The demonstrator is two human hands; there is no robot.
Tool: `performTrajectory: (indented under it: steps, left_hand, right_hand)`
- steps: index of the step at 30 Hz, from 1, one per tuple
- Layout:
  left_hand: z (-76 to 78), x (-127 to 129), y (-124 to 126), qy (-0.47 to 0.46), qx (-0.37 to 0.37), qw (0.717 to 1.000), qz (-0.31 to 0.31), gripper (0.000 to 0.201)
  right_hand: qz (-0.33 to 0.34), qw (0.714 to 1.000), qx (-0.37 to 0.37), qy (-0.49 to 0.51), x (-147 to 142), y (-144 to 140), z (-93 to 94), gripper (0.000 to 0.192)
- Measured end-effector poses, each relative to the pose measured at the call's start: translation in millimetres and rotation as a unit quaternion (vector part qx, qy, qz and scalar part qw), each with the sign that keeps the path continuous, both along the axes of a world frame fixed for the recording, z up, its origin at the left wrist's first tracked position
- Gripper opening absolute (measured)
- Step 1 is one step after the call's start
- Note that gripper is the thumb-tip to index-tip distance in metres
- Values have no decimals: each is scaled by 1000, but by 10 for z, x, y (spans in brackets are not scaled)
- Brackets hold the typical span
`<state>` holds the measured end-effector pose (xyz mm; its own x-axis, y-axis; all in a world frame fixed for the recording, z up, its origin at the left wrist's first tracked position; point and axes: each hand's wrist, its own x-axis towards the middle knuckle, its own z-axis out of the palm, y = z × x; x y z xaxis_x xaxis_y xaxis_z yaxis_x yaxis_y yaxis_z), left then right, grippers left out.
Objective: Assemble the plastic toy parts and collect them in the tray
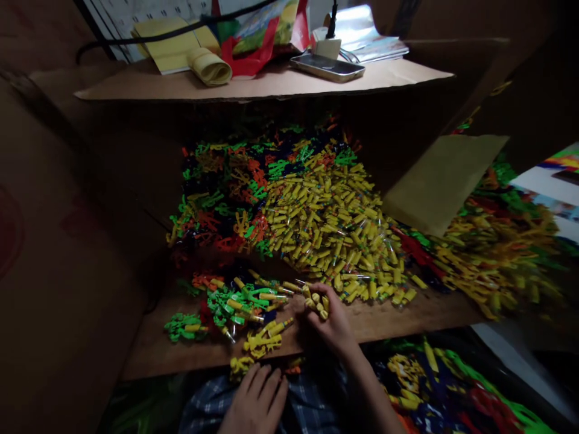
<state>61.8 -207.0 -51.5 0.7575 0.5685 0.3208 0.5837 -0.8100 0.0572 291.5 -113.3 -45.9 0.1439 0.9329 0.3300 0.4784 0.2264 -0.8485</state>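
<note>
Low in the centre of the frame the right hand (326, 322) is curled shut around a bunch of yellow tubes (316, 303), their ends poking out above the fingers; it rests on the wooden board (407, 313), just below the big yellow pile (330, 235); the left hand (257, 401) lies flat, fingers spread, empty, at the bottom edge near the yellow frame pieces (262, 343); green frame pieces (226, 304) sit to the left.

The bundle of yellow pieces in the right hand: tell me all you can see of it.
The bundle of yellow pieces is a fistful of short, plastic-looking yellow cylinders, ends pointing up. The right hand grips it just above the board's near part, beside the big yellow pile. Finer details are too small to tell.
</note>
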Motion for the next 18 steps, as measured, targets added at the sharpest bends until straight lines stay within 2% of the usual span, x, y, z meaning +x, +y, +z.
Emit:
performTrajectory:
  steps: [3,5,8,10,12,15,18]
  left_hand:
    - [-219,80,-50,49,-27,998,27,32]
    - [-318,142,-79,79,-56,994,52,35]
    - [-402,245,-101,82,-90,984,130,35]
    - [-406,317,-87,79,-109,976,173,31]
    - [-365,372,-56,86,-128,970,188,27]
    - [-257,398,-25,94,-164,963,192,25]
    - [-187,367,-50,84,-197,961,175,32]
  right_hand:
    - [41,996,-4,-76,-113,99,8,56]
    - [50,991,-10,-125,-187,157,-8,57]
    - [35,982,-18,-186,-258,199,-32,55]
    - [18,976,-17,-217,-276,192,-31,53]
    - [1,971,-11,-239,-271,159,-22,52]
    - [-17,966,4,-257,-227,71,-28,51]
    - [-25,966,22,-258,-159,-28,-77,49]
